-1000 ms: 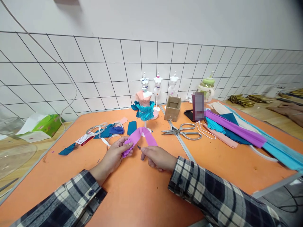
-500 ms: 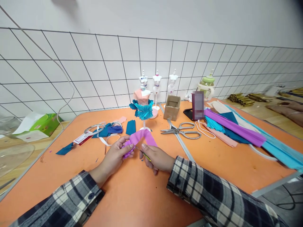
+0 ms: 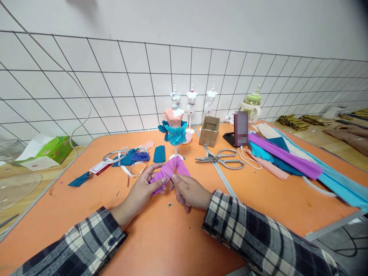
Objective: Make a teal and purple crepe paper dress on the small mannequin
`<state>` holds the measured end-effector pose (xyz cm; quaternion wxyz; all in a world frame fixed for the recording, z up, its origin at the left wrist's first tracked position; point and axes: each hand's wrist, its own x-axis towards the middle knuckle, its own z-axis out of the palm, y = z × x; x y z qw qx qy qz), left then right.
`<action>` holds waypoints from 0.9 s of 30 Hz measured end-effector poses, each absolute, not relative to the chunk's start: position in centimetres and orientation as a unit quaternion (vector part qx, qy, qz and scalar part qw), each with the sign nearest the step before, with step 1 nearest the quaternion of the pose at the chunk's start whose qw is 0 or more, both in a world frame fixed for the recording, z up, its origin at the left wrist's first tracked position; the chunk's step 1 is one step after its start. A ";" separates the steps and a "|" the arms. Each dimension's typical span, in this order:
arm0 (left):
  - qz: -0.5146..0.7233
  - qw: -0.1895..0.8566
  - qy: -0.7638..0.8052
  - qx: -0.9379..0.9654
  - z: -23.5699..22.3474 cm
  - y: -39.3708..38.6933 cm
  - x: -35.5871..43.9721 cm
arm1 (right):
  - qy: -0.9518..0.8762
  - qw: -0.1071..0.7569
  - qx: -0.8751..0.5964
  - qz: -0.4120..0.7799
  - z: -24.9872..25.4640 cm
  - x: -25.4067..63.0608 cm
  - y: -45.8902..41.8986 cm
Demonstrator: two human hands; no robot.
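My left hand (image 3: 145, 188) pinches the gathered end of a purple crepe paper strip (image 3: 181, 166), thumb on top. The strip rises in a fold and drapes to the right, behind my right hand (image 3: 188, 190). That hand is closed around a thin, pointed metal tool (image 3: 167, 175), whose tip meets the purple paper near my left thumb. Its handle is mostly hidden by my fingers, with a bit of yellow showing. Just beyond stands a small mannequin (image 3: 174, 119) dressed in a peach paper top and a ruffled turquoise paper skirt (image 3: 174, 133).
Large scissors (image 3: 220, 158) lie to the right, by a small cardboard box (image 3: 209, 132). Farther right are a phone (image 3: 240, 128) and coloured crepe paper rolls (image 3: 287, 155). Blue scraps (image 3: 129, 157) and ribbon rolls lie left. Another person's hand (image 3: 349, 136) shows at far right.
My left hand has shifted slightly right, bringing the gathered paper closer to my right hand. The purple strip's fold is narrower and more peaked. The tool's yellow part is now less visible.
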<state>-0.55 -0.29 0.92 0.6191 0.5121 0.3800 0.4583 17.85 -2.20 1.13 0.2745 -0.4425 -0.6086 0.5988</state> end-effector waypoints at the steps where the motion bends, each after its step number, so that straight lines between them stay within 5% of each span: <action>1: 0.457 0.618 0.380 0.514 1.0 -0.3 -0.5 | -0.607 0.276 -0.441 0.601 1.2 17.8 -2.2; 27: 0.441 0.616 0.385 0.527 0.6 -0.2 -0.6 | -0.579 0.302 -0.442 0.615 0.7 17.5 -1.8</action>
